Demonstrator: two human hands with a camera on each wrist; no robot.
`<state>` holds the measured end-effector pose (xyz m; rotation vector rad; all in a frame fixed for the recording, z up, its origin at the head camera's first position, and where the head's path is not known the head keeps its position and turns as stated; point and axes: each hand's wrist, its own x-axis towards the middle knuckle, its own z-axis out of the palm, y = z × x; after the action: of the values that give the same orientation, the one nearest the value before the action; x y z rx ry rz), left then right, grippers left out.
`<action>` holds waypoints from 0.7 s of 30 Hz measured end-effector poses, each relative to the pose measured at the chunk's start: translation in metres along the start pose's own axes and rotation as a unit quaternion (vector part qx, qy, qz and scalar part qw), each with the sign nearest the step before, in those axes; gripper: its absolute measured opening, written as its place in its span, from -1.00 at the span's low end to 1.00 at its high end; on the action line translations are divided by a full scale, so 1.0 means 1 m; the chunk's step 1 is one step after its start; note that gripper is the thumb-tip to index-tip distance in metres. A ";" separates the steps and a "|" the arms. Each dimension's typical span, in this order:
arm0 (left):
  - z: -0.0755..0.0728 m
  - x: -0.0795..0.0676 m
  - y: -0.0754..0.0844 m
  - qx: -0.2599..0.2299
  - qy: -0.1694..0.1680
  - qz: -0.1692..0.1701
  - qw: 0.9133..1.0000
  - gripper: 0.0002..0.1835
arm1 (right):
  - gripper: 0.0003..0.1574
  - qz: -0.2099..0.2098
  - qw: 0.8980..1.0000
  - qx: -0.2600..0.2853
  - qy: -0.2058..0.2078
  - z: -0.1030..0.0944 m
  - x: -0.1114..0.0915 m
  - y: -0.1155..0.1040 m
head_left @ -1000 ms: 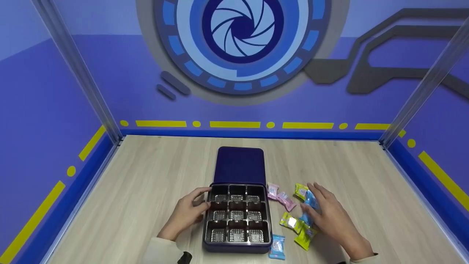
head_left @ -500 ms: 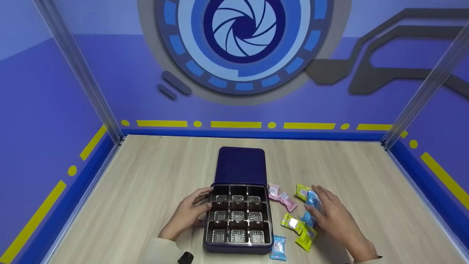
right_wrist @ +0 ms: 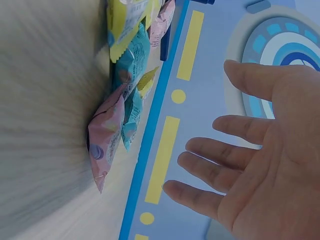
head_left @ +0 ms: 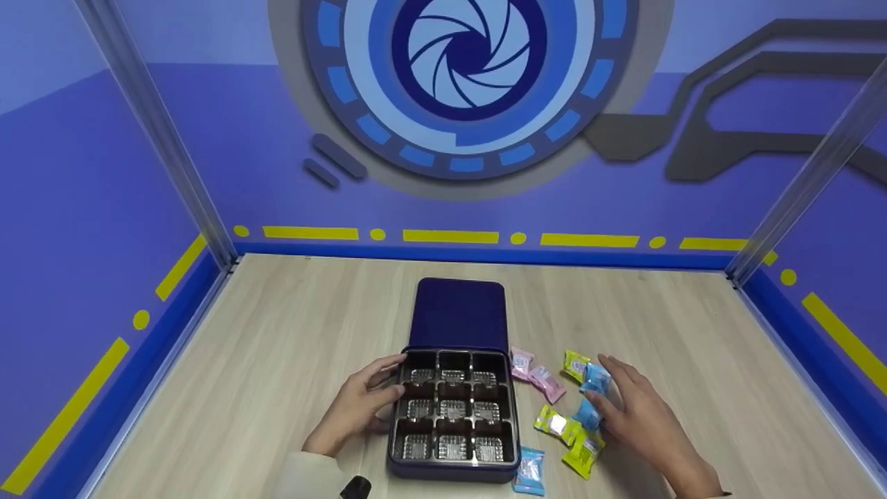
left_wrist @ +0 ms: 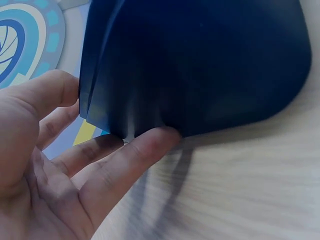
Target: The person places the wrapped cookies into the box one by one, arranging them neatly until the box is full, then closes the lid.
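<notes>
A dark blue tin box with a divided tray of several compartments stands at the table's near middle, its lid folded back. My left hand touches the tin's left side with its fingertips; in the left wrist view its fingers rest against the dark wall. My right hand hovers by the wrapped candies with loose, extended fingers and holds nothing. Two blue candies lie beside its fingertips, with yellow-green candies near them. A pink candy in the right wrist view appears hidden behind that hand in the head view.
Two pink candies lie right of the tin, and a blue candy lies by its near right corner. The wooden table is enclosed by blue printed walls with metal corner posts.
My right hand has drawn back slightly to the right, showing more of the blue candies. The left hand stays at the tin's side. The head view has shifted a little.
</notes>
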<state>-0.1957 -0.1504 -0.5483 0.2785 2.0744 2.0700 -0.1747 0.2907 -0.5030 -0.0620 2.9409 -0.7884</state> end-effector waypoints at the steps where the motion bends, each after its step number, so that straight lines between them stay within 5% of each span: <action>1: 0.000 0.000 0.000 -0.005 -0.001 -0.001 1.000 -0.36 | 0.03 -0.002 1.000 -0.001 0.001 0.000 0.000 0.001; 21: 0.002 0.001 -0.002 0.028 0.008 0.016 0.999 -0.37 | -0.52 -0.038 0.998 -0.041 -0.016 -0.003 -0.005 0.020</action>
<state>-0.1965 -0.1479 -0.5506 0.3067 2.1544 2.0417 -0.1708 0.3100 -0.5103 -0.1910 2.9552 -0.6693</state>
